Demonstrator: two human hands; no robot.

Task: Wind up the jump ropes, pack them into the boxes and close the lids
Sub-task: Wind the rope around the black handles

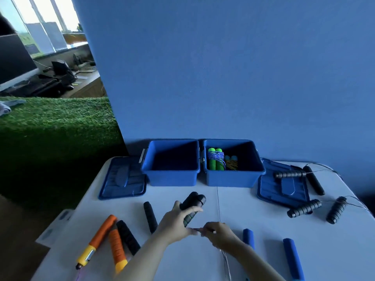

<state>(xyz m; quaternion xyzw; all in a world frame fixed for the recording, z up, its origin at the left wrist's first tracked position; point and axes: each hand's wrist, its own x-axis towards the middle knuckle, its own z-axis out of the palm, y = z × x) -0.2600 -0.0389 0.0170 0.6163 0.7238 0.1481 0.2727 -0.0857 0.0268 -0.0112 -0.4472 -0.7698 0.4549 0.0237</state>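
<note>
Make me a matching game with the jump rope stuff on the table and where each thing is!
Things:
1. green handles
2. black handles
3. orange handles
4. left box

Places:
A. in the left hand
B. nothing inside
C. inside the right box
D. lying on the table, near left

Pairs: 1-C, 2-A, 3-D, 4-B

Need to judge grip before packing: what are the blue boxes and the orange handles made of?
Blue boxes: apparently hard moulded plastic, smooth with a slight sheen, rolled rims. Orange handles: probably soft foam or rubber grip, matte and ribbed, with glossy yellow plastic ends. Hard to be certain in this light.
</note>
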